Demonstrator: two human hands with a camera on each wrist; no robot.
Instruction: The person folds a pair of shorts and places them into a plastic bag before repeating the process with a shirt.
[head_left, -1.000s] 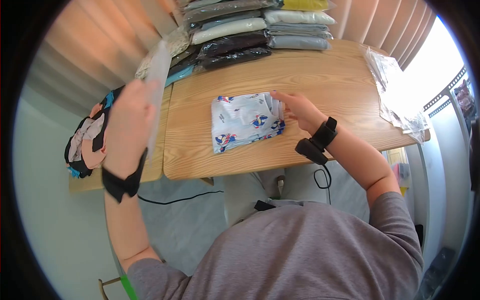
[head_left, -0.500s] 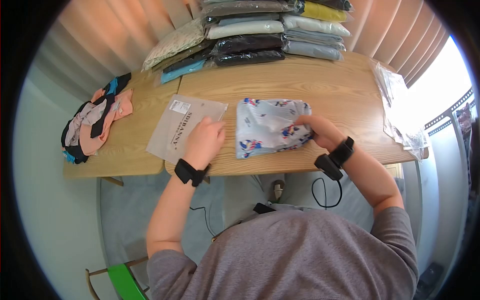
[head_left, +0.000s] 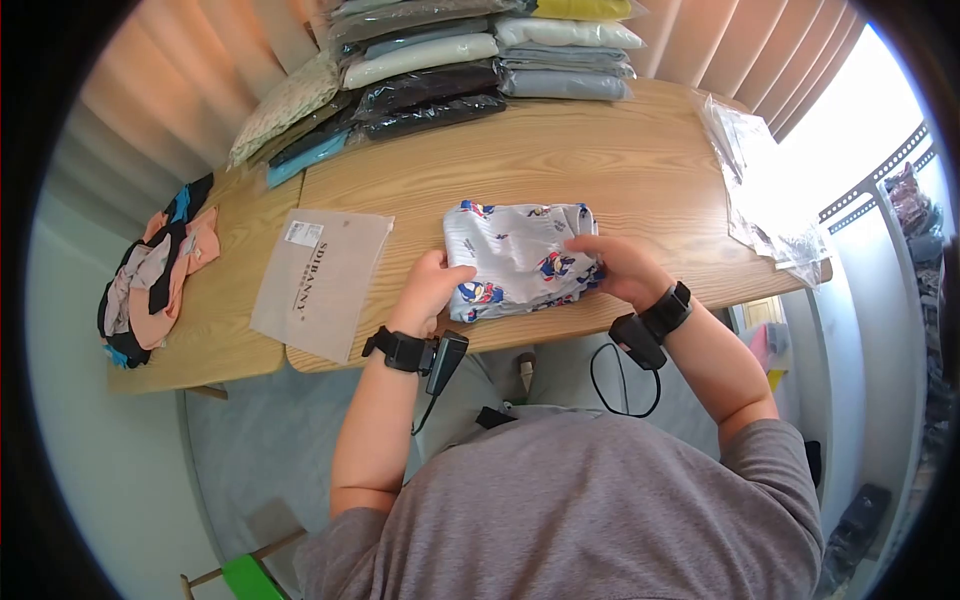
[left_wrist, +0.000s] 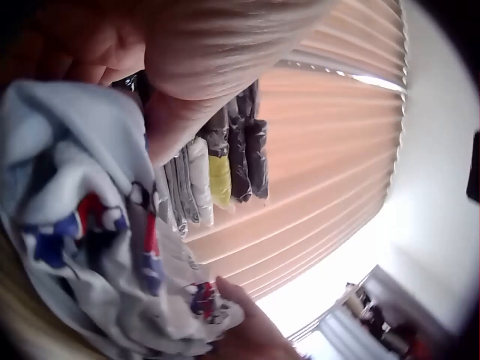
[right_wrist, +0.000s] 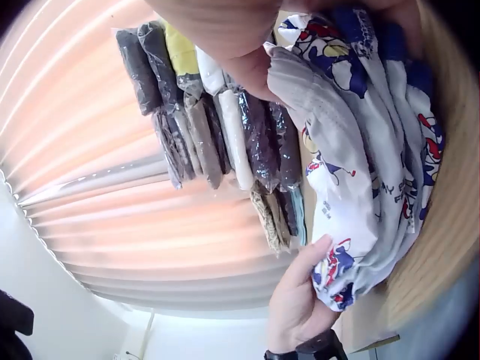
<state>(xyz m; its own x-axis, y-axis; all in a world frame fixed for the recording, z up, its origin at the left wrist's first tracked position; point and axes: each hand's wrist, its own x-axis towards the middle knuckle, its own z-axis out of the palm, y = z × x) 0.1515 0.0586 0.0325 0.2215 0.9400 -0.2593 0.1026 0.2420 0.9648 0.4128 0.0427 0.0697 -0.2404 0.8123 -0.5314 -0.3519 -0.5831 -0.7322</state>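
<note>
A folded light garment (head_left: 520, 250) printed with blue, red and yellow cartoon figures lies in front of me at the table's near side. My left hand (head_left: 430, 290) grips its left edge, thumb on top and the other fingers out of sight beneath. At the opposite edge my right hand (head_left: 630, 272) holds it the same way. In the right wrist view the stacked folds of the garment (right_wrist: 349, 165) show side-on between both hands. To the left lies a flat frosted packaging bag (head_left: 345, 270) with dark lettering and a white label.
Bagged clothes (head_left: 430, 75) are piled in stacks at the back of the wooden table (head_left: 620, 150). Clear plastic bags (head_left: 750, 180) lie along the right edge. A heap of loose clothes (head_left: 155, 275) sits on the far left. A green chair (head_left: 250, 578) stands behind at lower left.
My left hand laid the frosted bag flat on the table, let it go and moved right to grip the garment's left edge. My right hand has taken hold of its right edge.
</note>
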